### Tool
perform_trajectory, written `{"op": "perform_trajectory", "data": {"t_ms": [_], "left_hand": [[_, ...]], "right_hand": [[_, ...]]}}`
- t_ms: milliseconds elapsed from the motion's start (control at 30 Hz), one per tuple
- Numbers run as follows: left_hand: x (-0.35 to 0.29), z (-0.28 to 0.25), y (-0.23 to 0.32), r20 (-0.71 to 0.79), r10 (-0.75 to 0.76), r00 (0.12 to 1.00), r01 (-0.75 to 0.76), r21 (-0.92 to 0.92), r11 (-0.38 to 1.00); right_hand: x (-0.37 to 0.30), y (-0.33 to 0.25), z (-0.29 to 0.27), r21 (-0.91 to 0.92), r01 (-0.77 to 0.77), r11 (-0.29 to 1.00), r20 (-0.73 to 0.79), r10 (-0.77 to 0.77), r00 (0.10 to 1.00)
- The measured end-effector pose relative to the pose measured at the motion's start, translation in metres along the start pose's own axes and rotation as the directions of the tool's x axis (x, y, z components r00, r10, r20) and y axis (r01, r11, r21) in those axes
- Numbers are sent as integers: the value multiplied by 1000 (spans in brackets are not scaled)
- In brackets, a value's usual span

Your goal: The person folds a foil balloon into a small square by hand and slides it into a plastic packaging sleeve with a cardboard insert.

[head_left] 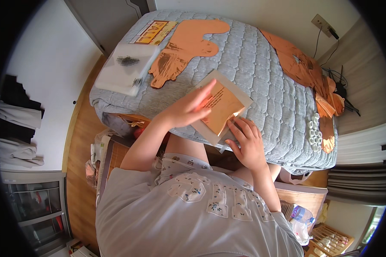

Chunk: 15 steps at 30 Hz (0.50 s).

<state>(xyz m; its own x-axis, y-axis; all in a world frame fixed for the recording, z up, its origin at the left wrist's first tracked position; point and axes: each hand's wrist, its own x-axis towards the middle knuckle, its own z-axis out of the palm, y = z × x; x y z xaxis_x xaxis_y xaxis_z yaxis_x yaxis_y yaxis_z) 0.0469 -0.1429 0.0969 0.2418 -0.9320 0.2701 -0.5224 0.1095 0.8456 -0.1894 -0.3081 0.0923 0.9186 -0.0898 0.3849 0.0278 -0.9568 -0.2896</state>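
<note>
A folded copper-orange foil balloon (pixel 226 112) with small dark print lies on a larger grey card (pixel 243 95) near the bed's front edge. My left hand (pixel 188 105) is over the foil's left side, fingers stretched out and thumb apart. At the foil's lower right corner, my right hand (pixel 247 141) rests its fingertips on the shiny edge, with its thumb spread away near the card's lower side. Nothing shows gripped in either hand. Beyond them lies a large flat copper foil balloon (pixel 193 40), unfolded and wrinkled at its near end.
A stack of clear plastic bags (pixel 126 70) and a yellow printed package (pixel 154 32) lie at the bed's far left. More copper foil (pixel 296 62) runs along the right edge, near several small white rolls (pixel 314 133). A wall socket (pixel 323 24) has hanging cables.
</note>
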Motion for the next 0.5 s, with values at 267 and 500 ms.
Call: {"op": "perform_trajectory", "data": {"t_ms": [267, 500], "left_hand": [[9, -17, -15, 21, -25, 999, 32, -475, 879], [20, -9, 4, -70, 20, 997, -16, 51, 999]], "right_hand": [[5, -8, 0, -23, -35, 999, -3, 35, 999], [5, -11, 4, -56, -67, 996, -11, 67, 998]]}}
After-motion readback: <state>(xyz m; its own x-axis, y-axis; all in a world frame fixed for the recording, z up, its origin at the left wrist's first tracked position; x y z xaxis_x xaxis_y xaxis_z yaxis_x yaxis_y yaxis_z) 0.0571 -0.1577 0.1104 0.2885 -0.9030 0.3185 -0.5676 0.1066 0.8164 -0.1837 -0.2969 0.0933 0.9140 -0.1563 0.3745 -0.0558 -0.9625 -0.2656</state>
